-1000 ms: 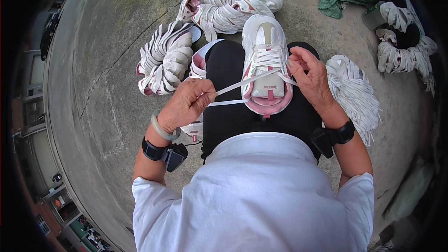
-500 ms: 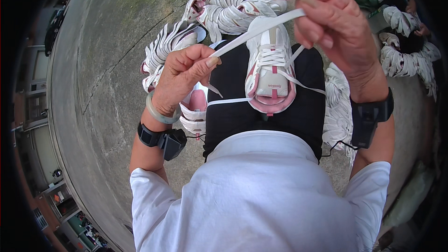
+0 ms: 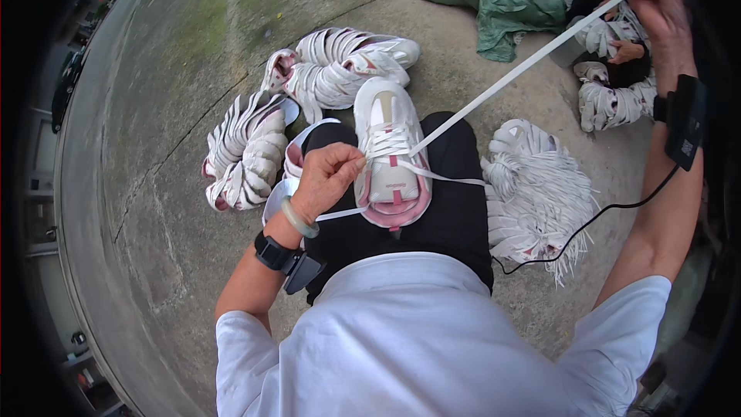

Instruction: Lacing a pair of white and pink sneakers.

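Observation:
A white sneaker [image 3: 390, 141] with pink lining rests on my lap, its toe pointing away from me. White lacing crosses its upper, and loose lace ends lie out to both sides. My right hand [image 3: 660, 11] is raised far out at the upper right, closed on a flat white shoelace [image 3: 525, 71] that runs taut up from the sneaker's right eyelets. Against the sneaker's left side, my left hand [image 3: 330, 177] is closed with thumb and fingertips together; whatever they pinch is hidden.
Stacks of white shoe uppers [image 3: 340, 66] lie on the concrete ahead, with another pile [image 3: 245, 156] at the left. A heap of white laced uppers [image 3: 536, 185] sits right of my leg. A green sack [image 3: 494, 4] and another person's hand [image 3: 627, 52] are at the far right.
My right hand has swung up and right, drawing the lace out long and tight. My left hand has let go of that lace and come down to the sneaker's left side.

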A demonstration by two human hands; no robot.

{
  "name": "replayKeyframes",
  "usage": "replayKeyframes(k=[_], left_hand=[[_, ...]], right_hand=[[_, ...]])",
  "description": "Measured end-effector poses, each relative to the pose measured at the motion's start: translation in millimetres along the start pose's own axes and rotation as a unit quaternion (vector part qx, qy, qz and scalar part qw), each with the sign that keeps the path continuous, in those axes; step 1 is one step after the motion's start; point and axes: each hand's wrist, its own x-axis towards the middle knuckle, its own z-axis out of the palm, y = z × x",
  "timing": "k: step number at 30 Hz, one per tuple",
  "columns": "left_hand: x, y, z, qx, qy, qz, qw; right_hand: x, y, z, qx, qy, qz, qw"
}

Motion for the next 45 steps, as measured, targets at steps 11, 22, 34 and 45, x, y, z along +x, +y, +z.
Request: replayKeyframes(k=[11,22,34,45], left_hand=[[-18,-3,7,-0.109,-0.029,-0.13,0.985],[-13,-2,17,0.256,0.004,0.163,0.953],[-23,-15,22,0.223,0.03,0.134,0.965],[-18,-21,30,0.21,0.073,0.157,0.962]], right_hand=[[-20,-17,-63,-0.153,0.098,-0.186,0.966],[-116,241,40,-0.526,-0.112,-0.046,0.842],[-159,345,47,-0.765,-0.159,-0.221,0.584],[-139,353,47,-0.756,-0.165,-0.158,0.613]])
